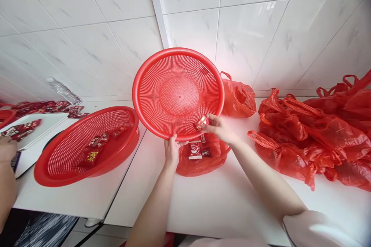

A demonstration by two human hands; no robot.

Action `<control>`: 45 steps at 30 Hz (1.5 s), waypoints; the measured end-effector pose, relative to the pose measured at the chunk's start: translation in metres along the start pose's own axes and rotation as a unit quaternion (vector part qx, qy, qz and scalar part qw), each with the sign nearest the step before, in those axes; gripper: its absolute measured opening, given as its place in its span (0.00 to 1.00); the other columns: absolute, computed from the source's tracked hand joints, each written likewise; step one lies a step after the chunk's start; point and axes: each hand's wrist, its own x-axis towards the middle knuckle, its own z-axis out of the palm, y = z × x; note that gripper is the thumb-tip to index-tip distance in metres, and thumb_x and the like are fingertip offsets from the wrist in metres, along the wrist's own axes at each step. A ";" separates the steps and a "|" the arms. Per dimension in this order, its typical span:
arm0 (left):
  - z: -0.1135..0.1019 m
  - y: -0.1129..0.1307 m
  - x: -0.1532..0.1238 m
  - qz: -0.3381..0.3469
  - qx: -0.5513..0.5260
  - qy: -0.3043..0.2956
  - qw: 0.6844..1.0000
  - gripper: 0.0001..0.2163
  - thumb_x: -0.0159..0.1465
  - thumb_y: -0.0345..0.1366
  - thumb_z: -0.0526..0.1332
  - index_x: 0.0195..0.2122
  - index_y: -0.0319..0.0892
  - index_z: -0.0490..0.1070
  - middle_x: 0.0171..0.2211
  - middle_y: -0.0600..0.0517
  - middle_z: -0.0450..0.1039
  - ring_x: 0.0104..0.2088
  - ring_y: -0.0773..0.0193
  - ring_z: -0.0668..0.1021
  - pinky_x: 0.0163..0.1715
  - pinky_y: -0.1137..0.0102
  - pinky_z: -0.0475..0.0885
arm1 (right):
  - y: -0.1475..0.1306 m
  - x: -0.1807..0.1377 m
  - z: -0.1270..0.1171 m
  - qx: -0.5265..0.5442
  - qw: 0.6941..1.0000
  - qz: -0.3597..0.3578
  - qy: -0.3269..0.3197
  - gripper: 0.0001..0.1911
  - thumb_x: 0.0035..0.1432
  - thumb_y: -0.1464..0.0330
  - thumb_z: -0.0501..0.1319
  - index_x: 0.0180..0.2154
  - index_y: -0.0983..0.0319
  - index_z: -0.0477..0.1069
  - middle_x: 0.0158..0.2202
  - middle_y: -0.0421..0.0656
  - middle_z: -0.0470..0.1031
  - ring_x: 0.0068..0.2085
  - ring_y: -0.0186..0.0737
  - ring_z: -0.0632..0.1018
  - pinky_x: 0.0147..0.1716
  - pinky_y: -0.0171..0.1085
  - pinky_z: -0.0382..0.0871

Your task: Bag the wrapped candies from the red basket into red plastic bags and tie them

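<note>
My left hand (pixel 171 150) grips the lower rim of a red perforated basket (pixel 162 73), which is tilted up on edge so its inside faces me. My right hand (pixel 218 126) pinches a small red snack packet (pixel 201 122) at the basket's lower right rim. Directly below stands an open red plastic bag (pixel 188 166) holding a few red packets (pixel 195 149). The basket itself looks empty.
A second red basket (pixel 52 162) with several red packets lies at left. Another person's hand (pixel 6 149) rests by a white scale tray (pixel 48 121) with packets. Red plastic bags (pixel 313 135) are heaped at right, one more (pixel 238 98) behind the basket. A clear bottle (pixel 63 90) lies by the wall.
</note>
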 end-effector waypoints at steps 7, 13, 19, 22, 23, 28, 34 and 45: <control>-0.005 -0.003 0.005 0.013 -0.005 0.020 1.000 0.13 0.57 0.38 0.61 0.43 0.43 0.68 0.47 0.48 0.66 0.42 0.59 0.76 0.27 0.64 0.81 | -0.003 0.004 -0.001 0.196 0.975 0.076 0.077 0.23 0.37 0.68 0.76 0.38 0.61 0.73 0.32 0.37 0.78 0.34 0.33 0.80 0.41 0.34 0.77; -0.005 -0.003 0.004 0.006 -0.007 0.022 1.000 0.11 0.57 0.38 0.62 0.40 0.41 0.67 0.44 0.49 0.66 0.40 0.59 0.76 0.28 0.64 0.81 | -0.009 0.001 -0.003 0.122 0.989 0.075 0.037 0.27 0.36 0.66 0.77 0.40 0.61 0.71 0.30 0.37 0.78 0.32 0.34 0.80 0.35 0.34 0.77; -0.003 0.003 0.003 0.001 -0.002 0.030 1.000 0.11 0.57 0.39 0.61 0.40 0.42 0.66 0.40 0.50 0.67 0.38 0.60 0.76 0.30 0.63 0.80 | -0.013 -0.006 -0.011 -0.081 0.976 0.087 -0.180 0.14 0.54 0.60 0.67 0.38 0.63 0.74 0.36 0.43 0.79 0.38 0.40 0.80 0.40 0.39 0.76; -0.003 0.008 0.004 -0.002 -0.005 0.046 0.999 0.12 0.56 0.39 0.61 0.39 0.43 0.66 0.39 0.50 0.68 0.37 0.62 0.76 0.30 0.65 0.79 | -0.011 -0.009 -0.014 -0.250 0.958 0.045 -0.137 0.10 0.61 0.64 0.59 0.42 0.60 0.74 0.39 0.42 0.80 0.40 0.40 0.80 0.45 0.41 0.74; -0.003 0.009 0.004 -0.003 -0.008 0.050 0.999 0.11 0.55 0.39 0.61 0.39 0.43 0.66 0.39 0.50 0.68 0.36 0.62 0.76 0.30 0.65 0.79 | -0.010 -0.010 -0.015 -0.295 0.949 0.025 -0.104 0.11 0.61 0.66 0.58 0.45 0.58 0.74 0.40 0.42 0.80 0.41 0.40 0.80 0.46 0.42 0.73; -0.004 0.014 0.004 -0.042 -0.042 0.019 0.998 0.08 0.57 0.39 0.59 0.35 0.42 0.66 0.37 0.49 0.72 0.36 0.62 0.77 0.29 0.68 0.77 | -0.011 -0.010 -0.017 -0.390 0.918 -0.068 0.005 0.30 0.58 0.72 0.57 0.62 0.53 0.59 0.53 0.47 0.74 0.48 0.45 0.78 0.47 0.45 0.72; -0.011 0.032 0.004 -0.060 0.015 -0.124 0.990 0.19 0.60 0.49 0.56 0.44 0.39 0.69 0.35 0.45 0.78 0.35 0.56 0.81 0.35 0.61 0.78 | -0.019 -0.007 -0.021 -0.418 0.886 -0.156 0.130 0.11 0.53 0.71 0.62 0.40 0.59 0.69 0.40 0.44 0.75 0.37 0.40 0.78 0.40 0.39 0.72; -0.096 0.059 0.020 0.139 0.376 0.342 0.850 0.23 0.53 0.39 0.68 0.48 0.47 0.61 0.31 0.50 0.69 0.40 0.46 0.75 0.51 0.42 0.62 | -0.052 -0.021 -0.059 -0.349 0.848 -0.207 0.342 0.18 0.47 0.61 0.67 0.39 0.57 0.67 0.38 0.41 0.77 0.35 0.42 0.81 0.39 0.40 0.76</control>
